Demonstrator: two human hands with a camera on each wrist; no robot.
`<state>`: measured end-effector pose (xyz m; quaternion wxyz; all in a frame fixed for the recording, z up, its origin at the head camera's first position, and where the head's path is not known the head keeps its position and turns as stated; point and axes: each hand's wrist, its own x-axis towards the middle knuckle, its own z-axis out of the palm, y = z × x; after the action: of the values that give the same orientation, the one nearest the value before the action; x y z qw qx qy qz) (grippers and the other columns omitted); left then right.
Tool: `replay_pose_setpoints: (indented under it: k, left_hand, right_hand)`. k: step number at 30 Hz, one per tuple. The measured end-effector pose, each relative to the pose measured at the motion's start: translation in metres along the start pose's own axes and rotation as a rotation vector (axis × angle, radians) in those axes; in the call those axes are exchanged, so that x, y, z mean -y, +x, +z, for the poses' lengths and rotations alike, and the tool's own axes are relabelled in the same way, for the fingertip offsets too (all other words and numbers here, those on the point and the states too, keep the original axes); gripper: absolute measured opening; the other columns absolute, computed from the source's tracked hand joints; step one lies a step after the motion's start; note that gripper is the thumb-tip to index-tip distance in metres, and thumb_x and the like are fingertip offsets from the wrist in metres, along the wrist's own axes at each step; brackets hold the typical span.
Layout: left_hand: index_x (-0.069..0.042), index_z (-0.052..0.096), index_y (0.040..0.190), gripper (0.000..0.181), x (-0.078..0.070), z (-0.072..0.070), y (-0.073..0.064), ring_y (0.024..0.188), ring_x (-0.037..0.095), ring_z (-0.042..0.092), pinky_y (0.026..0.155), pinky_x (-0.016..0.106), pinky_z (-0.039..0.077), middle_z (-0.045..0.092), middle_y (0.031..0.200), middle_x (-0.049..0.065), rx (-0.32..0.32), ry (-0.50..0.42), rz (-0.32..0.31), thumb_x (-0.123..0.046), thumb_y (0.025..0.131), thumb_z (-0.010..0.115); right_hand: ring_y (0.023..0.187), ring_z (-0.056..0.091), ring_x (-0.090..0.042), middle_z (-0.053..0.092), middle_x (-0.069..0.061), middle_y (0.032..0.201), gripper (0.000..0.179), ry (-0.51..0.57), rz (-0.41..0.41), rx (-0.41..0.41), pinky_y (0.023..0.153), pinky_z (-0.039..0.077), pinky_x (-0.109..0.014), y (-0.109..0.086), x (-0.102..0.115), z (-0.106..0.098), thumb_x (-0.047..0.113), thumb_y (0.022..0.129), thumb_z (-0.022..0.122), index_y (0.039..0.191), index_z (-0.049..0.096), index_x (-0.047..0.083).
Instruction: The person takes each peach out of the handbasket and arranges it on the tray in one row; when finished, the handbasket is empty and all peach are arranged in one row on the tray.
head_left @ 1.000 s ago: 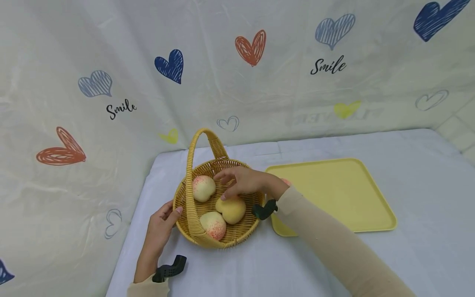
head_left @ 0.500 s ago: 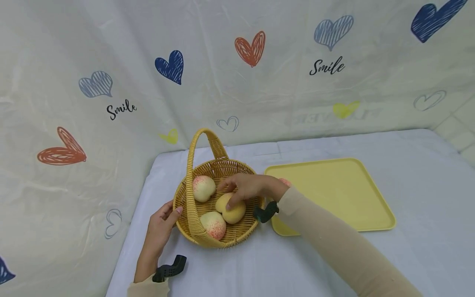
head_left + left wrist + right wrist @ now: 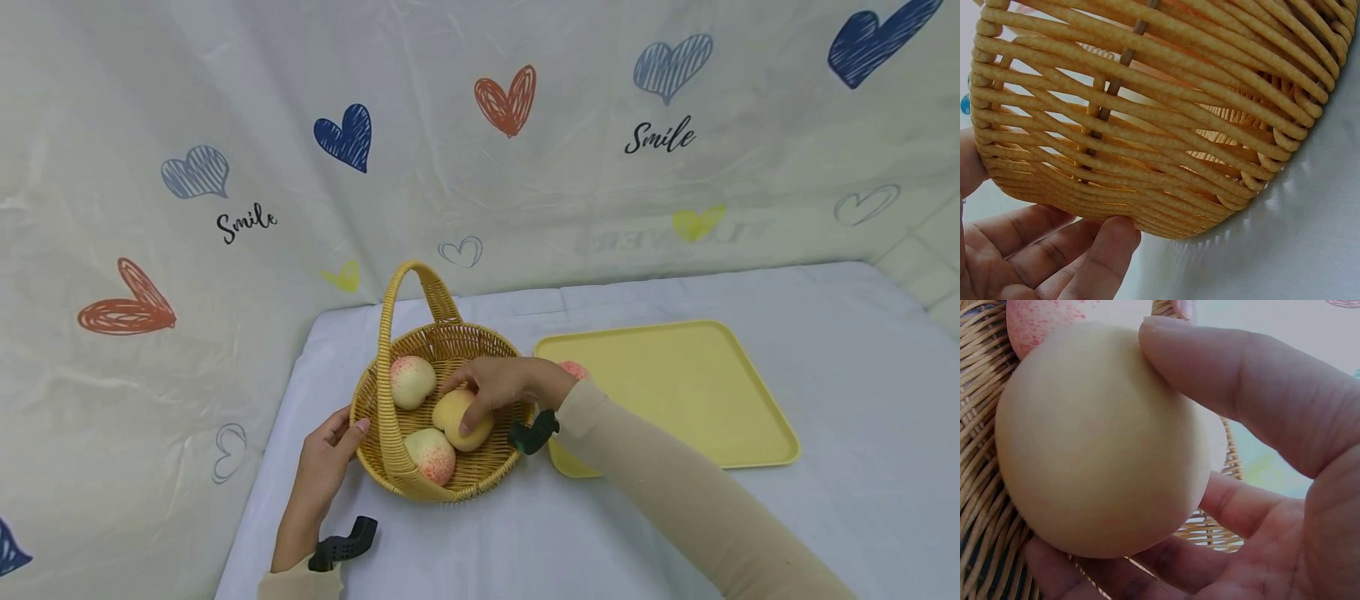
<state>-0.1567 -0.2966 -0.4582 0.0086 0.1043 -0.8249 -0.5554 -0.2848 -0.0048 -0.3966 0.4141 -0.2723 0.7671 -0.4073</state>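
My right hand (image 3: 501, 385) reaches into a round wicker basket (image 3: 480, 487) and grips a yellow peach (image 3: 453, 414). In the right wrist view the thumb lies on the upper side of the yellow peach (image 3: 1097, 444) and the fingers curl beneath it. Two pale peaches with pink speckles lie in the basket too: one peach (image 3: 412, 382) at the back left, another peach (image 3: 431, 457) at the front. My left hand (image 3: 326, 458) holds the basket's left side, thumb at the rim. The left wrist view shows fingers (image 3: 1107, 253) against the outer weave (image 3: 1147, 144).
A yellow tray (image 3: 675, 400) lies right of the basket on a white cloth (image 3: 525, 542). A pink speckled thing (image 3: 576, 370) shows behind my right wrist at the tray's left end. The basket's tall handle (image 3: 386, 358) arches over its left part. A printed curtain (image 3: 570, 183) hangs behind.
The right hand has lowered onto the yellow peach and closed its thumb and fingers around it. The peach has shifted slightly left. My left hand stays on the basket.
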Motion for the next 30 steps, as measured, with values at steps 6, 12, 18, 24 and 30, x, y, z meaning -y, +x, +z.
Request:
replay_pose_setpoints:
  k: [6, 12, 18, 24, 30]
  left_hand:
    - [-0.003, 0.057, 0.146, 0.051, 0.0017, 0.0001, 0.0006, 0.116, 0.018, 0.065, 0.087, 0.023, 0.056, 0.064, 0.138, 0.018, -0.006, 0.006, 0.002, -0.034, 0.105, 0.064]
    - [-0.003, 0.057, 0.145, 0.051, 0.0024, 0.0002, 0.0002, 0.114, 0.015, 0.066, 0.086, 0.023, 0.056, 0.065, 0.137, 0.019, -0.007, -0.005, 0.007, -0.034, 0.105, 0.065]
    - [-0.003, 0.058, 0.145, 0.051, 0.0033, -0.0001, 0.0009, 0.112, 0.013, 0.066, 0.086, 0.023, 0.057, 0.065, 0.136, 0.018, -0.007, -0.011, 0.012, -0.034, 0.105, 0.065]
    - [-0.003, 0.058, 0.144, 0.051, 0.0041, -0.0001, 0.0011, 0.112, 0.011, 0.066, 0.086, 0.022, 0.057, 0.065, 0.136, 0.017, -0.008, -0.009, 0.012, -0.034, 0.105, 0.065]
    - [-0.001, 0.057, 0.144, 0.051, 0.004, 0.001, 0.0011, 0.111, 0.012, 0.067, 0.086, 0.022, 0.057, 0.065, 0.137, 0.02, -0.01, -0.007, 0.024, -0.032, 0.105, 0.064]
  right_hand:
    - [0.113, 0.058, -0.018, 0.065, -0.003, 0.122, 0.075, 0.027, 0.014, -0.012, 0.098, 0.049, -0.032, 0.0009, -0.0011, -0.0005, 0.011, 0.076, 0.091, 0.145, 0.062, 0.011]
    - [0.1, 0.063, -0.015, 0.071, 0.0, 0.11, 0.06, 0.037, 0.003, -0.01, 0.083, 0.053, -0.027, 0.0022, -0.0021, -0.0008, 0.013, 0.077, 0.091, 0.134, 0.07, 0.011]
    - [0.101, 0.061, -0.017, 0.069, -0.003, 0.11, 0.06, 0.027, 0.011, -0.036, 0.084, 0.052, -0.028, 0.0026, -0.0026, -0.0015, 0.017, 0.076, 0.092, 0.132, 0.071, 0.011]
    - [0.106, 0.063, -0.018, 0.069, -0.003, 0.116, 0.066, 0.055, 0.001, -0.033, 0.089, 0.052, -0.029, 0.0028, -0.0024, -0.001, 0.018, 0.076, 0.091, 0.137, 0.067, 0.01]
    - [0.107, 0.06, -0.019, 0.066, -0.005, 0.117, 0.069, 0.044, 0.004, -0.03, 0.086, 0.053, -0.03, 0.0032, -0.0027, 0.0, 0.024, 0.079, 0.09, 0.142, 0.063, 0.013]
